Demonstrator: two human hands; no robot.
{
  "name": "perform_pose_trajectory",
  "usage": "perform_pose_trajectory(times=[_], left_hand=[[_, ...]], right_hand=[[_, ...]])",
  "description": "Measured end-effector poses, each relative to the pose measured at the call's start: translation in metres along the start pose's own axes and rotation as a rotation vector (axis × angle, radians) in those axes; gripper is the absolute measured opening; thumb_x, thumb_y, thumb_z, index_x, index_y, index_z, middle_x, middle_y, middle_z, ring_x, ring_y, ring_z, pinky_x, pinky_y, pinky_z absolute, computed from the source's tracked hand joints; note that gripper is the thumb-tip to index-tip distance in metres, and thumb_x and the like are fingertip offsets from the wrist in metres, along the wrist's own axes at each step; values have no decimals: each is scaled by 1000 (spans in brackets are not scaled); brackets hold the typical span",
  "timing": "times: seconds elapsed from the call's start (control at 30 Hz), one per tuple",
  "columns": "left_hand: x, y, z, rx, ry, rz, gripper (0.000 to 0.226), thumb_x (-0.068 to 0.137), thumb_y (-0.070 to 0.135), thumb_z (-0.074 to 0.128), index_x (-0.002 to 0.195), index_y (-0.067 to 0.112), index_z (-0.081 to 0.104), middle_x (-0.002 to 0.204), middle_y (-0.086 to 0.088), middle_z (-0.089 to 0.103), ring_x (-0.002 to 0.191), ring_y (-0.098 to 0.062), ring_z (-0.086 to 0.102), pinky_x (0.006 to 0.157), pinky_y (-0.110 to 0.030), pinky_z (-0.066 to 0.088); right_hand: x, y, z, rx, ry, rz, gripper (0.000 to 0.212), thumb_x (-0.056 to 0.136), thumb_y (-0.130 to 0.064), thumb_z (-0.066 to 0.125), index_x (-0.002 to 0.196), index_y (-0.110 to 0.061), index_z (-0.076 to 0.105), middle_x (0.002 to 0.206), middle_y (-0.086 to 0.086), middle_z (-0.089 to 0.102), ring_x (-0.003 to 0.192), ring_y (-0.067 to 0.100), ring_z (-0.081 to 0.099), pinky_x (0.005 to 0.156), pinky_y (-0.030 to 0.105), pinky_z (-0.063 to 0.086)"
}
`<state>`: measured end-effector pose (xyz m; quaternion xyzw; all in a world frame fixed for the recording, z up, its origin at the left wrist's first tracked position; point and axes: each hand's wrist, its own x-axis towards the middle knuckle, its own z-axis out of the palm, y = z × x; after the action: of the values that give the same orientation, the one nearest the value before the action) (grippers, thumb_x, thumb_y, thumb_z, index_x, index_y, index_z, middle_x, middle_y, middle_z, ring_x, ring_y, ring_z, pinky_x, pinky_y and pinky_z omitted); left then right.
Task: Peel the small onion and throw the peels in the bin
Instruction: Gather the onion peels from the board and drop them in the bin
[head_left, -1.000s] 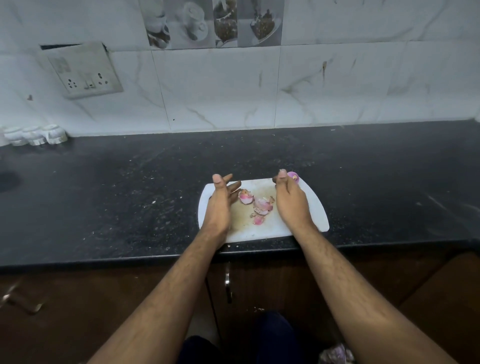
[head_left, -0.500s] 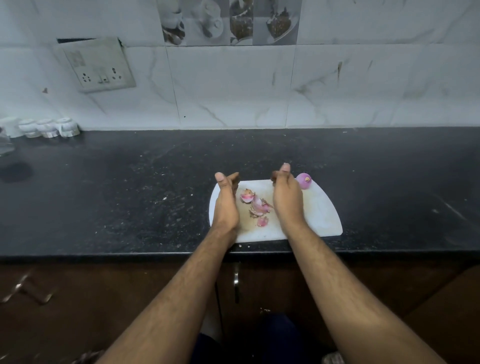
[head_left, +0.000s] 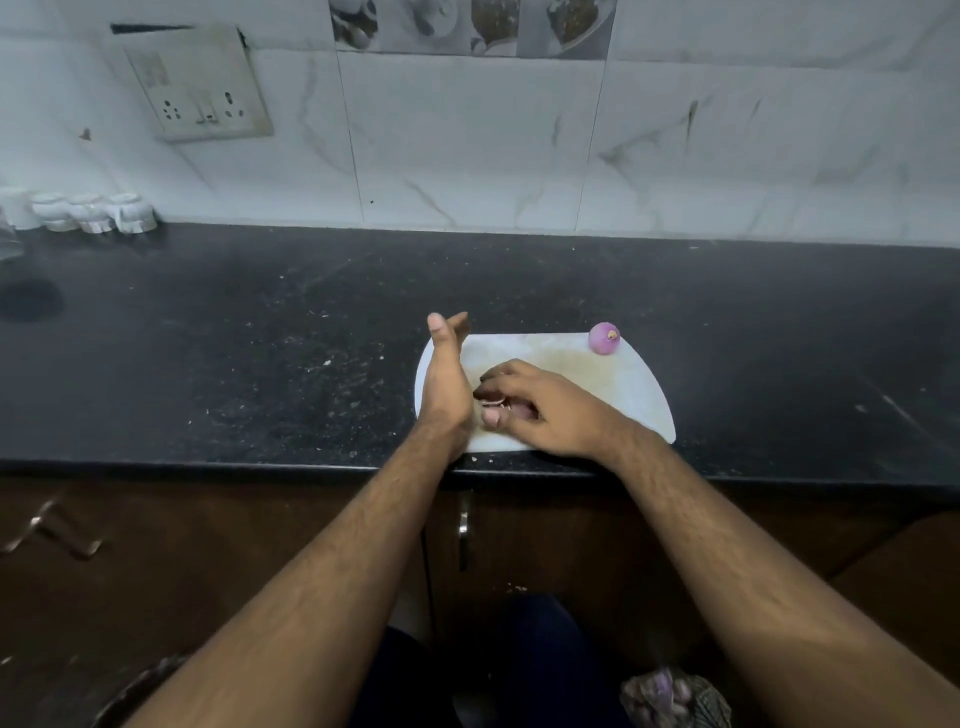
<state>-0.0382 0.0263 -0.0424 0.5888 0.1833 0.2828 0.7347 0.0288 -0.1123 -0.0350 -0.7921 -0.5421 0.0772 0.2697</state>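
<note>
Onion (head_left: 603, 338): already peeled, parked at the upper right corner of the cutting board (head_left: 639, 395), out of the way.
Peels (head_left: 491, 413): bunched at the board's lower left, between both hands.
Left hand (head_left: 444, 382): flat, fingers straight, on edge like a wall to stop the peels.
Right hand (head_left: 540, 408): fingers curled over the peels, raking them in.
Bench (head_left: 260, 338): dark, speckled.

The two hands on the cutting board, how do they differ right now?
The left hand stands on edge with straight fingers, like a wall; the right hand lies palm down, fingers curled over the onion peels. The left holds nothing; the right gathers the peels against it. Both are over the white cutting board.
</note>
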Motion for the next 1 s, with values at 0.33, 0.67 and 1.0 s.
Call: perform_pose_trajectory(times=[0.33,0.67,1.0], left_hand=[[-6,5,5,270,-150,-31,45,103,49,30,123,32,66,136,8,68,134,-8,55,121,-37,35],[-9,4,7,411,-160,-3,59,108,58,29,128,19,70,132,5,70,129,-12,59,115,-34,37],[-4,-4,9,847,-365,170,30,99,22,70,129,20,70,134,5,69,137,-17,55,131,-38,6]], right_hand=[[-2,2,0,-7,149,75,7,94,-27,70,97,-22,67,100,-9,52,94,11,48,80,23,39],[3,3,-5,117,336,331,10,95,-12,64,91,-18,71,92,-5,66,81,4,61,71,18,43],[-12,22,-19,1111,770,351,9,101,-5,58,98,-5,67,70,-2,62,55,5,54,51,16,44]])
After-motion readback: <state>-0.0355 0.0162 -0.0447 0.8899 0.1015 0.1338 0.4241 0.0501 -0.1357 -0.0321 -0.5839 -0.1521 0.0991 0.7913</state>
